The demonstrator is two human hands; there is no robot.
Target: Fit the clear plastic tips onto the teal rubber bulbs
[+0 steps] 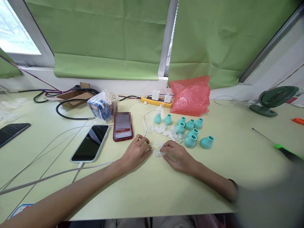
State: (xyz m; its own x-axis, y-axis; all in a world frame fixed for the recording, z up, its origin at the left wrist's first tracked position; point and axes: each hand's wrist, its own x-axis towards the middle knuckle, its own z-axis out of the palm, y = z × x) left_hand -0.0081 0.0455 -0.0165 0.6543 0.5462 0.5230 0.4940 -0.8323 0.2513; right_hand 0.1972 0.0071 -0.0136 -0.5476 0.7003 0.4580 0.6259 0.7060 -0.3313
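My right hand is closed, its thumb and fingertips on a short clear plastic tube just above the table. Another small clear piece lies beside those fingertips. Left of the tube, my left hand rests near the table with its fingers curled toward the thumb; whether anything sits between them is hidden. Beyond both hands is a loose pile of white and clear plastic parts. Several teal rubber bulbs stand around it, open necks up. One teal bulb at the back carries a clear piece on top.
Two phones, one light-cased and one red-cased, lie to the left among white cables. Behind are a yellow power strip and red bubble wrap. A green fan and a screwdriver lie right.
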